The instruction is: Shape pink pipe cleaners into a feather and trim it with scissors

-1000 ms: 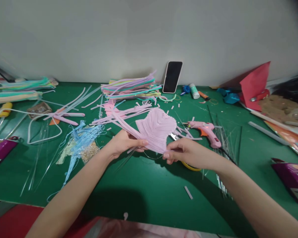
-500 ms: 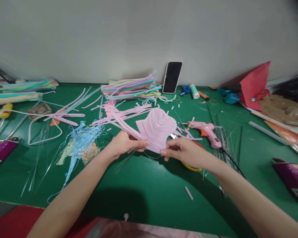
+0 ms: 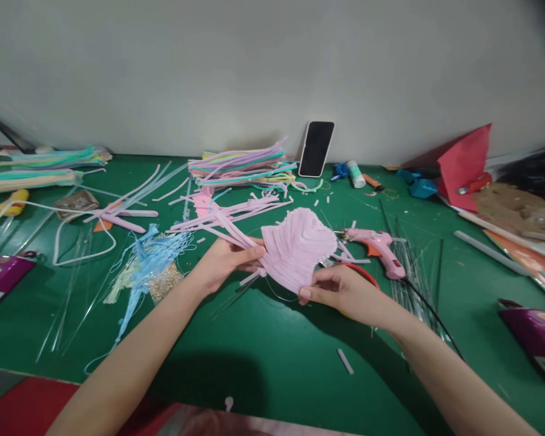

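Observation:
Between my hands is a pale pink panel of pipe cleaners (image 3: 300, 245), laid side by side in a ribbed, leaf-like shape and held above the table. My left hand (image 3: 229, 260) is closed on its left end, where loose pink stems stick out past the fingers. At the lower right edge, my right hand (image 3: 340, 290) pinches the panel between thumb and fingers. A thin wire loop hangs under the panel. Behind my right hand lies something with red and yellow handles, mostly hidden. The pink glue gun (image 3: 376, 245) lies just right of the panel.
On the green table (image 3: 300, 363), a bundle of coloured pipe cleaners (image 3: 240, 163) lies at the back beside a propped phone (image 3: 317, 148). Blue tassels (image 3: 149, 254) and a bag of gold beads (image 3: 165, 281) are at left. Clear thin sticks (image 3: 418, 272) lie right.
The panel has shifted slightly right and down, tilting a little. My right hand has moved down with its edge, and my left hand now grips nearer the loose stems.

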{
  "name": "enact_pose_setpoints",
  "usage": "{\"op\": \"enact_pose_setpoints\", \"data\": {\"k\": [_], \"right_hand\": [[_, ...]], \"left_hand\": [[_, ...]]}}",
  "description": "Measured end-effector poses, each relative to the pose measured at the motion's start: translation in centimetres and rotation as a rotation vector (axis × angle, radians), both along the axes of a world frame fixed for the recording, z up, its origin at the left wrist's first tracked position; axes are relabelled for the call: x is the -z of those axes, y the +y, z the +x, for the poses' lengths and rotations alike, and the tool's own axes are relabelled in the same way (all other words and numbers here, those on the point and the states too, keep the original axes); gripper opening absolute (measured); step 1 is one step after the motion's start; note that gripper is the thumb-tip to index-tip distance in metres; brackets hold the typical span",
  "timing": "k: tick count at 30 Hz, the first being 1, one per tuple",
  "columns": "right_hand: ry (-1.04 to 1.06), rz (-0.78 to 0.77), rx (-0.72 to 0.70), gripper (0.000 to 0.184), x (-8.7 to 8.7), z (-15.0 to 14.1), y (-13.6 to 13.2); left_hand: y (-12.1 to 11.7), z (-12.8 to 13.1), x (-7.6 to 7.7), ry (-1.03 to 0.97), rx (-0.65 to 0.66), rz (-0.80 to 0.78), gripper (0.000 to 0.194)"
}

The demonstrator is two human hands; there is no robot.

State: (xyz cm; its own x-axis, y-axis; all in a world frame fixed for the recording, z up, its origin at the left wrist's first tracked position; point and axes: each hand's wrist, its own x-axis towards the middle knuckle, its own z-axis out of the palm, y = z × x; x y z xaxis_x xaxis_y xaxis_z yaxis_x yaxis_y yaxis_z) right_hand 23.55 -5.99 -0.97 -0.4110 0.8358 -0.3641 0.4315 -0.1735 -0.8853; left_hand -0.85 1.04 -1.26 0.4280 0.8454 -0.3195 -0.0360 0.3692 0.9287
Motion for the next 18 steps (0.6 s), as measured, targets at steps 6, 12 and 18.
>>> {"op": "enact_pose_setpoints", "data": {"k": [6, 12, 18], "right_hand": [[0.016, -0.012, 0.252, 0.036, 0.2, -1.4, 0.0], [0.395, -0.143, 0.357, 0.053, 0.0, -3.1, 0.3], [0.429, -0.113, 0.406, 0.044, 0.7, -2.2, 0.4]], "left_hand": [[-0.4, 0.3, 0.0, 0.026, -0.010, 0.020, 0.041], [-0.8, 0.8, 0.0, 0.011, 0.003, 0.025, 0.045], [-0.4, 0.2, -0.4, -0.063, -0.132, 0.198, 0.051]]}}
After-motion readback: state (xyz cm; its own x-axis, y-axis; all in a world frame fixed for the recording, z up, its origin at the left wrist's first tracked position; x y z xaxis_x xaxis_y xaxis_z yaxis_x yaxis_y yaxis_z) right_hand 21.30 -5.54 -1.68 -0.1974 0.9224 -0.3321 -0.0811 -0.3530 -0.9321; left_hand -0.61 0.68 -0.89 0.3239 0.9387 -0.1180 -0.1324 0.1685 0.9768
